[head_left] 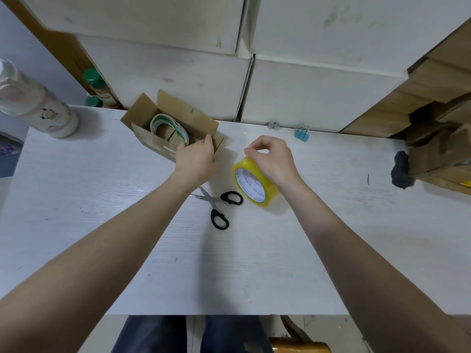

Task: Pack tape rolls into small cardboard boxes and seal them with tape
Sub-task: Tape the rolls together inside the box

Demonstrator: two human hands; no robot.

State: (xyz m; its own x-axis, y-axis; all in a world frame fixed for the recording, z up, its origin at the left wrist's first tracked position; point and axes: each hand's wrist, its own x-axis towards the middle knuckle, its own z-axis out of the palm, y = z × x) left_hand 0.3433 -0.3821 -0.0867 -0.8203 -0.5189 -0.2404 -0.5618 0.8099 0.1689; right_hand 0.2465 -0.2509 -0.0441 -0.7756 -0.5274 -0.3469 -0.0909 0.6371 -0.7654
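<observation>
A small brown cardboard box [153, 142] stands open on the white table [229, 263], its flaps up. Inside it stands a tape roll [167, 128] with a green and white print, on edge. My left hand [196, 157] rests on the box's near right corner, with its fingers over the rim and flap. To the right, a yellow-tinted clear tape roll [251, 186] stands on edge on the table. My right hand [271, 159] grips it from above, fingertips curled at the top of the roll.
Black-handled scissors [219, 203] lie open between my forearms. A white bottle [38, 103] stands at the far left and a blue binder clip [302, 135] lies at the back. White cartons [305, 85] line the back; brown boxes [438, 123] and a dark cloth [401, 173] sit right.
</observation>
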